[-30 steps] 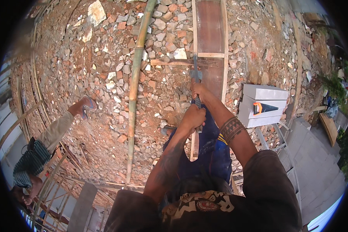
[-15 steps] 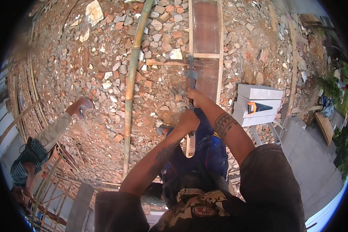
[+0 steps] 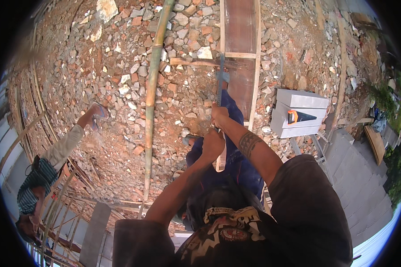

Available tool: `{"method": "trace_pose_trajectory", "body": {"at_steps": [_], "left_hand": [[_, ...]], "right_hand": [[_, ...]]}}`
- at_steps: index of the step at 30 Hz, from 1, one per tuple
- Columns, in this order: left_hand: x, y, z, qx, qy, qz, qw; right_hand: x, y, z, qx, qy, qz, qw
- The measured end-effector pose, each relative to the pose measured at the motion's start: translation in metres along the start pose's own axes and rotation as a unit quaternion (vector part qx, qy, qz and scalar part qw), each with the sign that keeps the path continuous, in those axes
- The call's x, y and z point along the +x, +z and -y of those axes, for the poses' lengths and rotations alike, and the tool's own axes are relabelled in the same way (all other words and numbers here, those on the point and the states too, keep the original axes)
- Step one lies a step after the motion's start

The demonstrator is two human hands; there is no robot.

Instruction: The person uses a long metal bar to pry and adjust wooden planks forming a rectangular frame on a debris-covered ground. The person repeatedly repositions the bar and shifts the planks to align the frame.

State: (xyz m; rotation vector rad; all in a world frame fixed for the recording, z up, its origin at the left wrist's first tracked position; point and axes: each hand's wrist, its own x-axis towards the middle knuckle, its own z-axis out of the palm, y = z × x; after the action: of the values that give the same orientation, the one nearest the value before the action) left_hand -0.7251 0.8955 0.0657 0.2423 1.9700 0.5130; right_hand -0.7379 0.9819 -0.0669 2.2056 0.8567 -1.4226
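My right hand is closed around a long, dark, ribbed metal bar. Just below it, nearer my body, my left hand grips the same bar's near end. The bar's far tip reaches a wooden crosspiece, where it meets the edge of a long timber-framed brown panel. How the tip engages the wood is too small to tell. One of my feet stands beside the bar by the panel; the other is on the rubble to the left.
Broken brick and stone cover the ground. A bamboo pole lies to the left. At right, a handsaw rests on pale blocks, with more stacked blocks beyond. Another person bends forward at far left.
Both hands have shifted back toward my body along with the near part of the bar, while its tip stays by the crosspiece. My view has tilted slightly.
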Motion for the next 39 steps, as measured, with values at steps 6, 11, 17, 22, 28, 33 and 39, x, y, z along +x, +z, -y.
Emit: {"method": "trace_pose_trajectory", "body": {"at_steps": [6,11,17,22,28,33,39], "left_hand": [[0.005,-0.011,0.011,-0.092,-0.031,0.110,0.989],[-0.003,-0.003,0.015,-0.055,-0.007,0.034,0.998],[0.003,-0.010,0.013,-0.039,0.009,0.026,0.999],[-0.008,-0.016,0.017,-0.079,0.000,0.058,0.995],[-0.024,0.112,0.140,-0.088,-0.047,0.097,0.990],[-0.019,0.162,0.189,-0.046,-0.016,0.017,0.999],[-0.008,0.242,0.237,-0.054,-0.004,0.010,0.999]], "right_hand": [[0.022,-0.005,-0.004,-0.013,0.008,0.056,0.998],[0.012,0.000,-0.011,-0.010,0.017,0.044,0.999],[0.022,0.001,-0.011,-0.040,-0.016,0.043,0.998],[0.004,-0.006,-0.021,0.107,0.048,0.130,0.984],[0.085,-0.003,-0.136,0.010,-0.214,0.092,0.972],[0.090,0.004,-0.180,0.007,-0.092,0.089,0.992],[0.203,-0.004,-0.267,-0.089,-0.209,-0.099,0.969]]}}
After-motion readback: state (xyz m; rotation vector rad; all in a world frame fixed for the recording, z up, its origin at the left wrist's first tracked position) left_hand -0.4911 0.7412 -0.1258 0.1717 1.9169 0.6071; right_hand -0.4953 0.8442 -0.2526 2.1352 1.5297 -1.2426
